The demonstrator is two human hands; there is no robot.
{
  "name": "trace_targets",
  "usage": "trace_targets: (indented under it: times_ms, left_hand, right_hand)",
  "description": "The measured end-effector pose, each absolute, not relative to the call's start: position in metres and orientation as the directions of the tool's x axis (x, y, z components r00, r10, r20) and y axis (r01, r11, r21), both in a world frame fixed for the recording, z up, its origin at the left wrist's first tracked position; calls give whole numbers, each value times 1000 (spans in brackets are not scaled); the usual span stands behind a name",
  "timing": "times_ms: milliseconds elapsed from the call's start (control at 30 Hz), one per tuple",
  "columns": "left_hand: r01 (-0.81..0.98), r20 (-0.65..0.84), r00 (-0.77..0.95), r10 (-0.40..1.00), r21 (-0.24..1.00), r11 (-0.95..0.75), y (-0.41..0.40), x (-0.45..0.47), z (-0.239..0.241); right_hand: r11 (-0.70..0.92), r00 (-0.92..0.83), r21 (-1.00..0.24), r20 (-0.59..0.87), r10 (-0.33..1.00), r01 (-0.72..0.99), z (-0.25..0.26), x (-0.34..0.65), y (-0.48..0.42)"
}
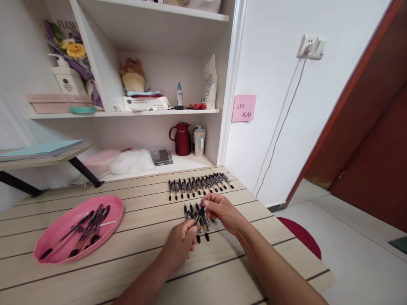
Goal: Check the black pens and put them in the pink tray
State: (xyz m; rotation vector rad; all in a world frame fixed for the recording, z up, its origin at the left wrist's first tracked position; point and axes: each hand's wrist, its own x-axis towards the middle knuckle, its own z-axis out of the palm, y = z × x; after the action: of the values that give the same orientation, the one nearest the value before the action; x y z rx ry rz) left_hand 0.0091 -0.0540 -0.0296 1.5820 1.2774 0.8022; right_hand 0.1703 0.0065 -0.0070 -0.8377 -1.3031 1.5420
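Observation:
My left hand (pixel 180 245) is closed around the lower part of a black pen (pixel 199 215) that points up and away from me. At the pen's dark upper end, the thumb and fingertips of my right hand (pixel 223 213) are pinched together. Under and beside my hands lies a short row of similar pens (pixel 207 237), partly hidden by them. Farther back, a longer row of black and clear pens (pixel 193 187) lies side by side on the table. To the left, a pink tray (pixel 118 214) holds several more pens (pixel 92 228) in a loose pile.
The slatted wooden table (pixel 140 258) meets a white shelf unit (pixel 152 113) at the back. A red jug (pixel 182 140) and a pale cup (pixel 199 142) stand on its lowest level. A small raised stand (pixel 76 152) bearing papers is at the left.

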Motion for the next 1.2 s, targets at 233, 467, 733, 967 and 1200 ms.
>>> trace_targets:
  times_ms: [233, 467, 733, 967, 1200]
  left_hand:
    - [380, -71, 237, 969, 925, -25, -54, 9, -26]
    - [398, -39, 215, 976, 916, -51, -54, 8, -25]
    - [468, 75, 169, 983, 871, -147, -51, 3, -21]
    - [529, 168, 142, 976, 820, -218, -51, 1, -14]
    - [538, 118, 182, 976, 819, -199, -53, 1, -11]
  right_hand:
    - [-19, -326, -973, 58, 944, -229, -8, 172, 8]
    - [0, -364, -984, 66, 929, -178, -11, 174, 11]
    - [175, -100, -792, 143, 985, 586, -22, 184, 29]
    - [51, -2, -498, 98, 995, 866, -36, 183, 29]
    - [128, -42, -982, 135, 990, -142, -20, 186, 29]
